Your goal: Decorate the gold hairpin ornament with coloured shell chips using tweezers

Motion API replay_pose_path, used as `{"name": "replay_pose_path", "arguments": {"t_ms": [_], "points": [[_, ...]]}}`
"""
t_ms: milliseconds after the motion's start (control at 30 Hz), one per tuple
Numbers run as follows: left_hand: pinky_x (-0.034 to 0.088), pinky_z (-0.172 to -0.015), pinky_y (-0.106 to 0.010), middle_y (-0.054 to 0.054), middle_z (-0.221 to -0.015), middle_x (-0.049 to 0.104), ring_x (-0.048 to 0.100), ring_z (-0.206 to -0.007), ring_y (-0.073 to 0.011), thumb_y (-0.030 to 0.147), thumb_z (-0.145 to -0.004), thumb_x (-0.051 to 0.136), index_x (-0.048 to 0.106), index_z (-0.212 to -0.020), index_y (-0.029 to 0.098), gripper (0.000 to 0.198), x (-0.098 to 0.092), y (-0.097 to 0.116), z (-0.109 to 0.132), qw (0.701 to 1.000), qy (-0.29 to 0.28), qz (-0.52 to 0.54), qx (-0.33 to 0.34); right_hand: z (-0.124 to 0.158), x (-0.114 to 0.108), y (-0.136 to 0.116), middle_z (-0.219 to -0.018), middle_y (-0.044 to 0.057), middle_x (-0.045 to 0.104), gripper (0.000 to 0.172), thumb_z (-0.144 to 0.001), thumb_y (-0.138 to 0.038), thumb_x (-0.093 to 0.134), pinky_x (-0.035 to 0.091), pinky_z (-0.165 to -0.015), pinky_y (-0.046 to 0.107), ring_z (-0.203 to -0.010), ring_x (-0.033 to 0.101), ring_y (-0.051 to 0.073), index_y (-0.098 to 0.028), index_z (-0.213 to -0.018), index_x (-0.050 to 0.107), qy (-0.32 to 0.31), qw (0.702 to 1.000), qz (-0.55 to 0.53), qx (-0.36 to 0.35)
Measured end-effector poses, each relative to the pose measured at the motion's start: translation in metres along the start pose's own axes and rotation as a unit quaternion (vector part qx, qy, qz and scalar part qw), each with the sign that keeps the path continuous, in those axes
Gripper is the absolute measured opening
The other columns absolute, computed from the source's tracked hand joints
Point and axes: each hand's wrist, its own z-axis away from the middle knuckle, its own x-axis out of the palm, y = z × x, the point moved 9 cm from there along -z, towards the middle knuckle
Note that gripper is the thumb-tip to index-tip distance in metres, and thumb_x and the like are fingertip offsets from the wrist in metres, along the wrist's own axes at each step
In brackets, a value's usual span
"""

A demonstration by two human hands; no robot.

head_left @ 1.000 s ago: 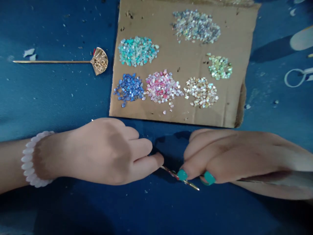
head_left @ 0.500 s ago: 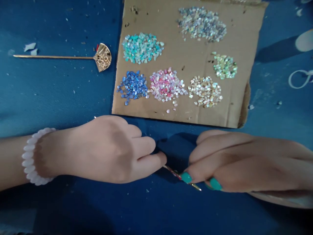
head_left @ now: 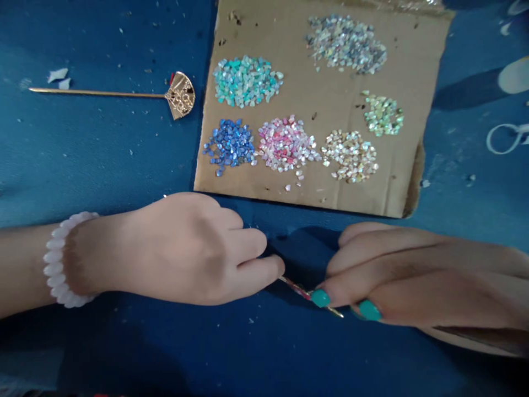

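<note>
My left hand point(head_left: 185, 253), with a pale beaded bracelet point(head_left: 61, 259) at the wrist, is closed on a gold hairpin. The hairpin's ornamented head point(head_left: 298, 289) shows edge-on past the fingertips, thin, gold-rimmed and reddish. Most of the shaft is hidden; a small gold glint shows above the wrist side of the hand. My right hand point(head_left: 397, 275), its nails painted teal, is curled, with the index fingertip on that head. The thumb lies a little apart from it, and the other fingers' tips are hidden.
A second gold hairpin point(head_left: 103, 93) with a fan-shaped head lies at upper left. A cardboard sheet point(head_left: 297, 91) bears several piles of shell chips, including blue chips point(head_left: 231, 143) and pink chips point(head_left: 285, 143). White scissor-like loops point(head_left: 506, 138) are at the right edge.
The whole view has shifted slightly, so most things sit a little further right. Both hands keep nearly the same grip and the hairpin head barely moves between them.
</note>
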Motion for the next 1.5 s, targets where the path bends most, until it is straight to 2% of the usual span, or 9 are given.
{"name": "replay_pose_path", "arguments": {"t_ms": [100,300,400,433,500,767,1067,1267,1500], "points": [[0.026,-0.043,-0.032,0.002,-0.06,0.049,0.046,-0.048,-0.0143,0.005,-0.094,0.033,0.068,-0.097,0.024,0.04,-0.001,0.001,-0.001,1.0,-0.003,0.003,0.004,-0.002,0.0,-0.01,-0.092,0.003,0.073,0.012,-0.096,-0.023,0.049,0.053,-0.087,0.018,-0.087,0.07,0.009,-0.023,-0.104,0.056,-0.006,0.999,0.011,-0.05],[0.029,-0.044,-0.031,0.002,-0.059,0.051,0.047,-0.048,-0.0136,0.004,-0.093,0.032,0.069,-0.093,0.022,0.041,-0.005,0.002,-0.003,1.0,0.005,0.007,0.01,0.004,-0.004,-0.005,-0.099,0.006,0.071,0.011,-0.097,-0.026,0.046,0.051,-0.092,0.023,-0.092,0.068,0.012,-0.022,-0.099,0.056,0.016,0.999,0.027,-0.038],[0.029,-0.043,-0.032,0.002,-0.059,0.051,0.047,-0.048,-0.014,0.005,-0.093,0.032,0.069,-0.093,0.022,0.041,-0.005,0.001,-0.002,1.0,0.006,0.011,0.01,0.002,-0.002,-0.001,-0.108,0.006,0.068,0.012,-0.093,-0.016,0.05,0.052,-0.09,0.024,-0.09,0.067,0.012,-0.024,-0.1,0.056,-0.023,0.998,0.059,-0.019],[0.029,-0.042,-0.032,0.002,-0.059,0.051,0.047,-0.048,-0.0141,0.005,-0.094,0.031,0.069,-0.093,0.022,0.041,-0.006,0.001,-0.002,1.0,0.007,0.011,0.011,0.002,0.002,-0.002,-0.106,0.007,0.068,0.012,-0.093,-0.016,0.051,0.053,-0.089,0.026,-0.091,0.067,0.013,-0.023,-0.101,0.055,-0.059,0.997,0.041,-0.028],[0.029,-0.042,-0.032,0.002,-0.059,0.052,0.048,-0.048,-0.0142,0.007,-0.095,0.031,0.069,-0.094,0.021,0.04,-0.006,0.002,-0.002,1.0,0.005,0.013,0.016,0.0,0.002,-0.003,-0.096,0.009,0.069,0.012,-0.093,-0.014,0.05,0.053,-0.09,0.028,-0.095,0.067,0.014,-0.02,-0.103,0.053,-0.068,0.997,0.006,-0.04],[0.033,-0.043,-0.031,0.002,-0.057,0.054,0.048,-0.049,-0.0139,0.01,-0.098,0.031,0.066,-0.104,0.015,0.036,-0.012,0.006,-0.004,0.998,0.024,0.023,0.052,-0.001,0.005,-0.007,-0.097,0.012,0.068,0.023,-0.098,-0.034,0.04,0.052,-0.09,0.032,-0.096,0.066,0.016,-0.02,-0.113,0.05,-0.058,0.996,-0.049,-0.045],[0.041,-0.048,-0.032,0.001,-0.069,0.061,0.056,-0.06,-0.0155,0.013,-0.09,0.051,0.061,-0.114,0.015,0.027,-0.007,0.005,0.005,0.998,0.024,0.032,0.056,-0.001,0.007,-0.004,-0.1,0.013,0.07,0.02,-0.098,-0.018,0.039,0.051,-0.095,0.028,-0.105,0.064,0.013,-0.012,-0.099,0.058,-0.077,0.993,-0.067,-0.054],[0.041,-0.048,-0.031,0.002,-0.067,0.063,0.054,-0.056,-0.014,0.013,-0.096,0.04,0.065,-0.106,0.019,0.028,-0.011,0.004,0.001,0.998,0.025,0.017,0.053,-0.007,0.003,-0.012,-0.089,0.013,0.073,0.025,-0.099,-0.022,0.038,0.054,-0.089,0.026,-0.093,0.069,0.013,-0.011,-0.09,0.059,-0.047,0.996,-0.035,-0.069],[0.041,-0.045,-0.033,0.002,-0.067,0.062,0.056,-0.055,-0.0154,0.013,-0.099,0.035,0.064,-0.111,0.015,0.032,-0.009,0.004,0.0,0.998,0.028,0.038,0.051,-0.009,0.004,-0.013,-0.086,0.014,0.073,0.028,-0.1,-0.021,0.036,0.054,-0.089,0.025,-0.092,0.07,0.013,-0.009,-0.087,0.059,-0.043,0.996,-0.019,-0.08]]}}
